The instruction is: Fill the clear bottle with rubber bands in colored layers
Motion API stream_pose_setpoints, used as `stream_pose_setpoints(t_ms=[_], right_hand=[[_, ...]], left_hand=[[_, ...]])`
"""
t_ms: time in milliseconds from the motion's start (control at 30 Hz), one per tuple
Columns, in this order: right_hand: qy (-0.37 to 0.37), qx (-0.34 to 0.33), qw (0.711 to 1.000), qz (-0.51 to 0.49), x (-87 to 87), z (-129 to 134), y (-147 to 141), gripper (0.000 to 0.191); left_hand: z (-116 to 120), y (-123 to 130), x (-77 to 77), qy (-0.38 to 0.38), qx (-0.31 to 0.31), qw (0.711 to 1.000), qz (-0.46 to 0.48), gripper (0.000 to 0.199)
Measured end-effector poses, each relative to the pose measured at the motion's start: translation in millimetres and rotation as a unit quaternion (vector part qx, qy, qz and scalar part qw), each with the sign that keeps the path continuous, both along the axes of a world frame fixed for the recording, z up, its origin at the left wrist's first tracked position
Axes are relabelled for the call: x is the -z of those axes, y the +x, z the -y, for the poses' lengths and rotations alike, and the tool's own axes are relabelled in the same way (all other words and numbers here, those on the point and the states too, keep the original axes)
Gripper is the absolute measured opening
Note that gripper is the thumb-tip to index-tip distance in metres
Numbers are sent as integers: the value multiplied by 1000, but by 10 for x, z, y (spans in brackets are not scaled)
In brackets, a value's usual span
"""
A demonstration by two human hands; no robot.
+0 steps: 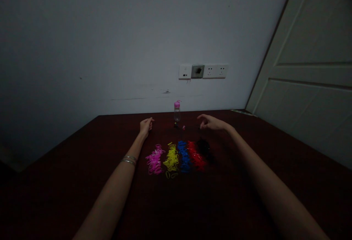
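Both arms reach forward over the dark red table (176, 203). My left hand (146, 127) rests on it in a loose fist, left of the bottle, with nothing seen in it. My right hand (211, 123) is bent down with the index finger out and the other fingers curled. A tiny dark thing (199, 128) shows under its fingertips, too small to name. Between my arms lie piles of small rubber bands: pink (155, 161), yellow (172, 158), blue (184, 157), red (196, 156) and black (204, 146).
A clear bottle with a pink cap (177, 111) stands near the table's back edge. In front of it lie a small dark and yellow object (175, 124) and a small pink one (184, 127). Wall sockets (215, 71) sit above; a pale door (308, 67) is at right.
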State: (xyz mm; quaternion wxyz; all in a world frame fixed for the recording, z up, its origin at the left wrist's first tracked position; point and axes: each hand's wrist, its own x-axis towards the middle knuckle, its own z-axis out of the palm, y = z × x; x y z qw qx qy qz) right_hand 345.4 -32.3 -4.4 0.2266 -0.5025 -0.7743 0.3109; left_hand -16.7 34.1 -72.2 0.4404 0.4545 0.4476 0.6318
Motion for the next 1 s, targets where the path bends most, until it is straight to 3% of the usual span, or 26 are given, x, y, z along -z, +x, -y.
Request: stream_pose_setpoints(t_ms=[233, 333, 400, 500, 567, 667, 833, 1000], right_hand=[[-133, -40, 985, 100, -99, 127, -9, 53], [-122, -31, 987, 95, -74, 86, 26, 51], [-77, 9, 993, 88, -29, 26, 75, 46], [29, 100, 988, 114, 86, -62, 155, 43], [87, 168, 968, 164, 206, -97, 195, 47], [99, 257, 931, 241, 447, -116, 232, 58], [55, 286, 915, 279, 790, -137, 256, 62], [69, 294, 909, 285, 859, -144, 261, 63]], left_hand=[[17, -9, -3, 10, 8, 1000, -2, 28], [9, -18, 0, 11, 9, 1000, -3, 27], [1, -24, 3, 12, 10, 1000, -3, 27], [-17, -32, 16, 11, 13, 1000, -8, 28], [-31, -35, 29, 6, 10, 1000, -16, 29], [-40, -33, 43, 6, 9, 999, -33, 30], [-10, -14, 30, -1, 4, 997, -71, 30], [18, 55, -6, 5, -18, 992, -128, 24]])
